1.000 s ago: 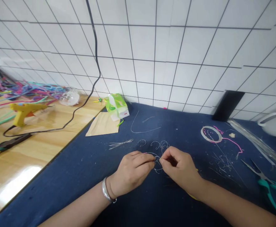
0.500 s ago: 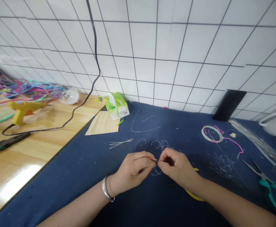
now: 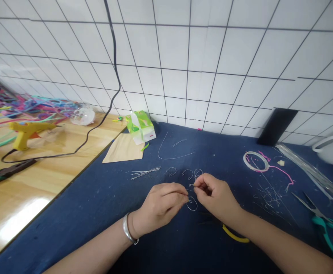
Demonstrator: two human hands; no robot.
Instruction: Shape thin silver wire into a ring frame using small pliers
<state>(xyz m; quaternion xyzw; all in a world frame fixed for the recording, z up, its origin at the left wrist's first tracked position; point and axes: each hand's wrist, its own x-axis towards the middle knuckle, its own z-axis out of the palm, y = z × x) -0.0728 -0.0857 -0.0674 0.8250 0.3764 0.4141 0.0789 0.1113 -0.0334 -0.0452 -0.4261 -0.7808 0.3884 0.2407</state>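
My left hand [image 3: 166, 201] is closed in a pinch, and a thin curved wire [image 3: 196, 206] sticks out from its fingertips as a loop. Just to the right, my right hand [image 3: 219, 196] pinches another thin wire [image 3: 191, 185] whose small curled end shows to the left of the fingers. A narrow gap separates the two sets of fingertips. Beyond them on the dark blue cloth lie several bent wire hooks [image 3: 188, 174], partly hidden by my right hand. A bundle of short straight wires [image 3: 145, 173] rests farther left.
Yellow-handled pliers [image 3: 236, 236] lie partly under my right forearm. Teal-handled pliers [image 3: 322, 220], wire scraps [image 3: 269, 198] and a white ring of pink cord [image 3: 244, 163] are at right. A tissue pack [image 3: 142, 125] stands at back; a yellow glue gun [image 3: 25, 135] lies left.
My fingertips have drawn apart; the right hand has moved slightly up and right with its wire. More of the wire loop at my left fingertips now shows.
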